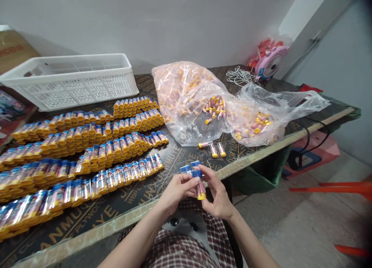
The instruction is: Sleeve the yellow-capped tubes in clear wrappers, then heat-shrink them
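Note:
Just above my lap, at the table's front edge, both hands are round a small clear tube (200,190) with a yellow base and pink contents. My left hand (178,190) pinches a blue piece (196,173) at the tube's upper end. The fingers of my right hand (216,194) curve round the tube's right side, fingertips at its top and thumb by its yellow base. Blue labels or caps (186,169) show just beyond my fingertips; their exact shape is unclear. Three loose tubes (214,150) lie on the dark table (180,156) past my hands.
Stacked rows of blue-and-yellow tubes (101,182) fill the table's left side, before a white plastic basket (87,84). Clear bags (186,93) of yellow-ended tubes lie at the centre and right. A pink fan (271,64) and white cable (241,76) are at the back right.

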Available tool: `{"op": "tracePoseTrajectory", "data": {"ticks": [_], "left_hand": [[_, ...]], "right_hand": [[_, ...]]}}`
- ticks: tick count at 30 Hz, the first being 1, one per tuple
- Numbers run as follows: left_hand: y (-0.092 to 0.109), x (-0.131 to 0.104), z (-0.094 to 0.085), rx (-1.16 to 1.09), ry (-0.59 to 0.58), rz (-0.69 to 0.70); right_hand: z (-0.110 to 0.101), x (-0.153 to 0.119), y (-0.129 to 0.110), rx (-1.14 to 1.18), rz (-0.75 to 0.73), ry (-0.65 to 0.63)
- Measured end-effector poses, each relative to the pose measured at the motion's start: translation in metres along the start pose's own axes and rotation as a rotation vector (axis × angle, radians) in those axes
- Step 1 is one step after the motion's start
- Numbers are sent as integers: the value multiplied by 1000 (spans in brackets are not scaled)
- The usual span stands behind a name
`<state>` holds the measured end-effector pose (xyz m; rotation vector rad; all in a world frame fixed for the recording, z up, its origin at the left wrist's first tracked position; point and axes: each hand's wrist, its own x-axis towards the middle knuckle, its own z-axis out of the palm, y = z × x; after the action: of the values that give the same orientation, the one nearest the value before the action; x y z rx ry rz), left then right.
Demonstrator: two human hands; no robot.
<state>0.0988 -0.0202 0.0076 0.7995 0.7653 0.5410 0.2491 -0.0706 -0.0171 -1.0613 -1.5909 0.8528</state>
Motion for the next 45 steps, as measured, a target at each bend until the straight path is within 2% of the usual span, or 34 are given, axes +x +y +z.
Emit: {"op": "tracePoseTrajectory", "data": {"ticks": [12,25,31,34,36,40,42,45], "left_hand": [[5,-6,2,-17,35,-18],[7,-8,3,-25,26,-13],[6,-8,5,-31,56,-19],[11,-4,-3,14,110,34],[19,0,-17,152,206,135],[44,5,-57,707,604,333],[55,7,-73,1034,742,317],[64,13,-85,1424,771,170]], "right_hand": [[10,1,-2,106,-4,96],[11,2,-1,118,-24,127],[13,4,-2,126,-23,107],[10,7,-3,68,-5,86],[5,9,-1,42,8,108],[-7,9,7,71,44,195],[-9,8,11,69,74,203],[-7,7,16,37,105,168]]}}
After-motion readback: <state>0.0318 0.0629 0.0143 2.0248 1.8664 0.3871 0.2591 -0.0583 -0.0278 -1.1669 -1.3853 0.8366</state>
